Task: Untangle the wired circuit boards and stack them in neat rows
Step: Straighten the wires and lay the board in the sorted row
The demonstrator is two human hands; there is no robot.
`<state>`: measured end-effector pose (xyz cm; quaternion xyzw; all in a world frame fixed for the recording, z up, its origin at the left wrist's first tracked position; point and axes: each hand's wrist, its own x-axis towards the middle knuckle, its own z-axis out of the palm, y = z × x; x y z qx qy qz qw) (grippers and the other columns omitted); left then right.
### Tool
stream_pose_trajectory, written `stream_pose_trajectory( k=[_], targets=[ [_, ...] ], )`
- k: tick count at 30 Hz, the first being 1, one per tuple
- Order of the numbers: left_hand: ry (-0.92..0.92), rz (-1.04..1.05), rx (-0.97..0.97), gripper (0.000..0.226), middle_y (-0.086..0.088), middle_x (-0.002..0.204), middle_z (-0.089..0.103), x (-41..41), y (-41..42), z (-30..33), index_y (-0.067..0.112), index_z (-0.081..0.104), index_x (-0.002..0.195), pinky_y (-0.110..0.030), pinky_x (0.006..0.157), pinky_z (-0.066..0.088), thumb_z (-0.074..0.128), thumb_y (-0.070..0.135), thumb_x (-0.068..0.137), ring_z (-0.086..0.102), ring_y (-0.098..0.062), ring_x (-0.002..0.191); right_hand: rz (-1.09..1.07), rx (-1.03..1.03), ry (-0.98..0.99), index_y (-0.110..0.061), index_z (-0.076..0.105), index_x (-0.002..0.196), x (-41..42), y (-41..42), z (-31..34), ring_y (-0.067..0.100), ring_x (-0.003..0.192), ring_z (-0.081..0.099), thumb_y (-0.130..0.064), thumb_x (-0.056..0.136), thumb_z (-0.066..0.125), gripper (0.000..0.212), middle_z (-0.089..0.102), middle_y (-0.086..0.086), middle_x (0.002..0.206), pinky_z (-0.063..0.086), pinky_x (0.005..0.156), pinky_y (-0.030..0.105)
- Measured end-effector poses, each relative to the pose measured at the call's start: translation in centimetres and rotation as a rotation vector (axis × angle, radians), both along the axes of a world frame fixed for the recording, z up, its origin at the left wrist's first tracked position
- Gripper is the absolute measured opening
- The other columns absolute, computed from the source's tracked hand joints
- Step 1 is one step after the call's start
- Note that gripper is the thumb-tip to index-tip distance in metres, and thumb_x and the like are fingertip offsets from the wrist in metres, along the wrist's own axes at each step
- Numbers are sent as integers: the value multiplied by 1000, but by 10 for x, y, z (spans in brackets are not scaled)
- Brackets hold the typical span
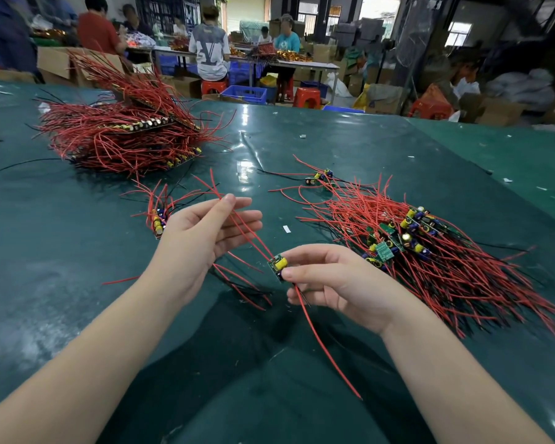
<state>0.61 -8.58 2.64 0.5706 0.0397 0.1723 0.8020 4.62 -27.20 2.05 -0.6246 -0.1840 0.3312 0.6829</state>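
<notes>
My right hand (330,283) pinches a small green circuit board (278,265) with a yellow part, just above the green table. Red wires (244,225) run from this board up across my left hand (205,232), whose fingers are straight and spread, with the wires lying between thumb and fingers. Another red wire (327,347) hangs from the board toward me. A tangled heap of wired boards (414,245) lies to the right of my right hand. A small row of boards (158,221) sits just behind my left hand. A large stacked pile (125,136) stands at the far left.
The green table cover (77,267) is wrinkled and glossy. Two loose boards (318,177) lie beyond the right heap. Small white scraps (287,229) dot the table. Several people sit at benches in the background, with red stools and a blue crate (245,94) past the table's far edge.
</notes>
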Motion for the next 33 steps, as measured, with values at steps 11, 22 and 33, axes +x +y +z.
stream_pose_trajectory(
  k=[11, 22, 33],
  targets=[
    [92, -29, 4, 19, -7, 78, 75, 4, -2, -7, 5, 68, 95, -16, 60, 55, 51, 13, 97, 71, -12, 66, 149, 76, -180, -25, 74, 84, -5, -3, 4, 15, 66, 65, -5, 76, 68, 22, 65, -7, 76, 54, 71, 25],
    [188, -84, -106, 19, -6, 76, 75, 4, 3, -3, 4, 69, 90, -13, 53, 53, 55, 15, 95, 70, -8, 62, 200, 99, -195, -20, 77, 97, -4, -3, 1, 11, 74, 65, -3, 79, 66, 27, 68, -5, 83, 53, 76, 23],
    [120, -17, 338, 14, -10, 71, 73, -1, -8, -6, -3, 68, 96, -14, 53, 52, 57, 5, 94, 67, -9, 56, 173, 143, -195, -24, 77, 98, -4, -2, -2, 11, 76, 67, -5, 77, 70, 29, 70, -9, 85, 52, 78, 22]
  ],
)
